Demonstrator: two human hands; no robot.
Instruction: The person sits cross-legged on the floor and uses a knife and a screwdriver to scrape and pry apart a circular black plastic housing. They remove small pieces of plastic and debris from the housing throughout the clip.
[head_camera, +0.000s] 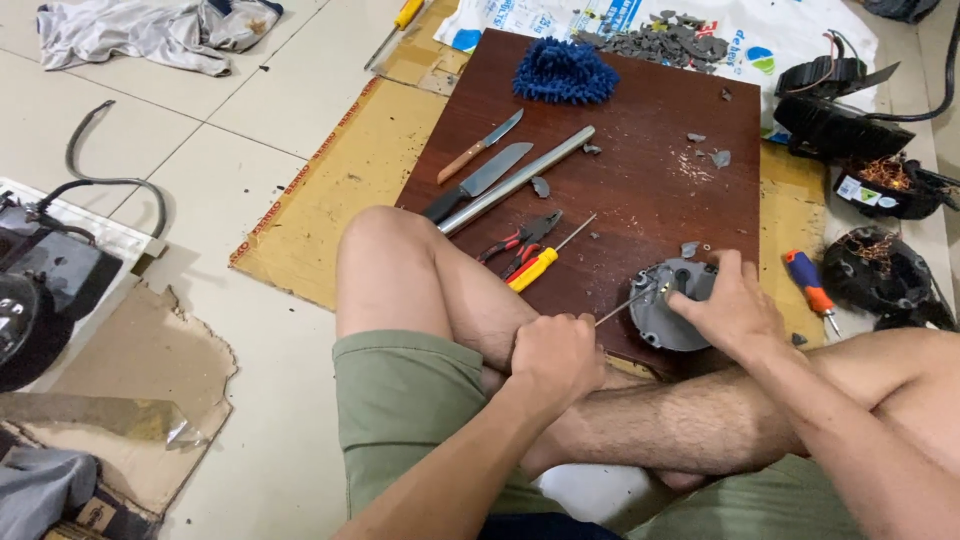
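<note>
Left hand (556, 356), low centre, fisted around a thin screwdriver (625, 304) poking the grey round housing (668, 322) that right hand (732, 305) clamps on the brown board (640, 130); housing looks unopened, pliers (520, 242) and 2 knives (480, 165) upper left idle.

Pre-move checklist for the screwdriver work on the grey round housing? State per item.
1. Left hand closed on the screwdriver handle: ok.
2. Screwdriver shaft tip on the grey round housing: ok; seated in a screw, cannot tell.
3. Right hand pressing the housing down: ok.
4. Housing resting on the wooden board: ok.
5. Red-handled pliers lying apart from both hands: ok.
</note>
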